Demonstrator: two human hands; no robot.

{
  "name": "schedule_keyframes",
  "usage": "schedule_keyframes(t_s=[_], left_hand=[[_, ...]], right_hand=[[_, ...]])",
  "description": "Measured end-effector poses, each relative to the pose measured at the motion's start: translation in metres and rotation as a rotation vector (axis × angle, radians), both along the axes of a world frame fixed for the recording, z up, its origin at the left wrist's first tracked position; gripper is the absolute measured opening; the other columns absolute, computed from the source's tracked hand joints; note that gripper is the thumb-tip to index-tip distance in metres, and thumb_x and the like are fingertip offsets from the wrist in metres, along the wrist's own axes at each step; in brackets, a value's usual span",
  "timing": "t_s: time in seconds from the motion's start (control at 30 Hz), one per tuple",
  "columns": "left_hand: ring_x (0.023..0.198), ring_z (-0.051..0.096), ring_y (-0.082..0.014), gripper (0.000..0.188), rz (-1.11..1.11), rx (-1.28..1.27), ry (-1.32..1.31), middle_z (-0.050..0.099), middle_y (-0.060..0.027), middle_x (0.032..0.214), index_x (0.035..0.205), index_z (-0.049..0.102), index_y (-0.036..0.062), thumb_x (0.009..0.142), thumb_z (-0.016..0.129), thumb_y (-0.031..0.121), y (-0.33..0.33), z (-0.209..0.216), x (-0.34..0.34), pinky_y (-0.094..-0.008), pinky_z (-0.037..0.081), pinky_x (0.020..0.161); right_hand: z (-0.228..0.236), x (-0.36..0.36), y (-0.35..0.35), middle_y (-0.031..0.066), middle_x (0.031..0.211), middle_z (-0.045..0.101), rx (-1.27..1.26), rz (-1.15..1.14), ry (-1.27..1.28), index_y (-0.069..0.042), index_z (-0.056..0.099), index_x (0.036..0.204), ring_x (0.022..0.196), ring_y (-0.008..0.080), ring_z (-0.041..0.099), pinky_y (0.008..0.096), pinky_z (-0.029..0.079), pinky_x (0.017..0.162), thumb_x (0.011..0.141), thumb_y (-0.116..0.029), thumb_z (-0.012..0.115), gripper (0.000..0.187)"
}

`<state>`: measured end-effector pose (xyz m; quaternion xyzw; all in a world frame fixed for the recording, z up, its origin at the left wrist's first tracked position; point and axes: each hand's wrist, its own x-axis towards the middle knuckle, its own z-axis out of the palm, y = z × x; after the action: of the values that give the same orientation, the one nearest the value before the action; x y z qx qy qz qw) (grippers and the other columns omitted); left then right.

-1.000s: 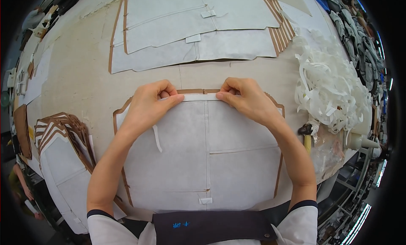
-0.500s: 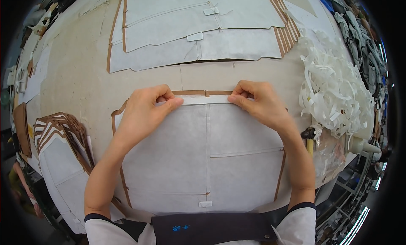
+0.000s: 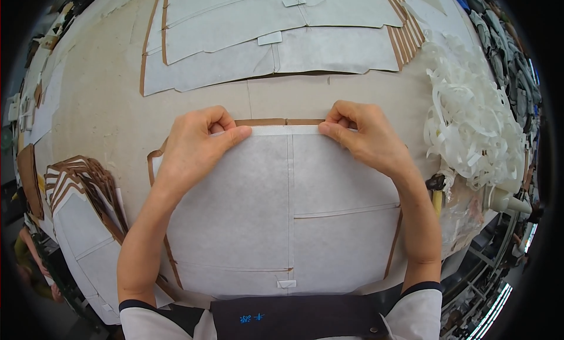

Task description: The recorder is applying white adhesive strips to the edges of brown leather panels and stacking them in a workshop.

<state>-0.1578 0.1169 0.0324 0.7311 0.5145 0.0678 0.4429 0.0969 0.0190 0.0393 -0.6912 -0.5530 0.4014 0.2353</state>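
Two bare hands, head view. Left hand [image 3: 197, 139]: grip closed, thumb against fingers, pinching the white strip [image 3: 285, 130]. Right hand [image 3: 369, 134]: grip likewise pinched on it, farther right. White strip: laid straight along the far edge of a brown-edged grey fabric panel [image 3: 235, 205], flat on the worktop [image 3: 106, 123]. Beyond: stacked panels [image 3: 335, 52]. Right: tangled white tape heap [image 3: 473, 120]. Left: fanned panel pile [image 3: 82, 214].

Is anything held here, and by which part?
A white strip: left hand and right hand pinch it near the far edge of the panel, either side of the centre seam.
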Motion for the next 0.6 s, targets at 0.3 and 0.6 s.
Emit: schedule_keyframes(t_s=[0.3,0.6], left_hand=[[0.061,0.045,-0.0049,0.027,-0.002,0.026,0.021,0.054,0.0035,0.064,0.074,0.065,0.0025,0.085,0.079,0.023,-0.0004,0.0006,0.0030,-0.0221,0.036,0.054],[0.060,0.044,-0.0048,0.029,-0.009,0.080,0.025,0.054,0.0025,0.062,0.072,0.063,0.0027,0.085,0.078,0.024,-0.0025,-0.0002,0.0021,-0.0224,0.037,0.054]], right_hand=[[-0.0060,0.0024,-0.0014,0.0053,0.065,0.058,0.068,0.019,-0.034,0.003,0.063,0.084,0.063,0.0127,0.048,0.0301,0.043,0.062,0.090,-0.015,0.071,0.020],[-0.0048,0.0012,0.0009,0.0070,0.066,0.057,0.033,0.022,-0.070,0.003,0.064,0.083,0.064,0.0148,0.048,0.0312,0.043,0.064,0.089,-0.017,0.070,0.022]])
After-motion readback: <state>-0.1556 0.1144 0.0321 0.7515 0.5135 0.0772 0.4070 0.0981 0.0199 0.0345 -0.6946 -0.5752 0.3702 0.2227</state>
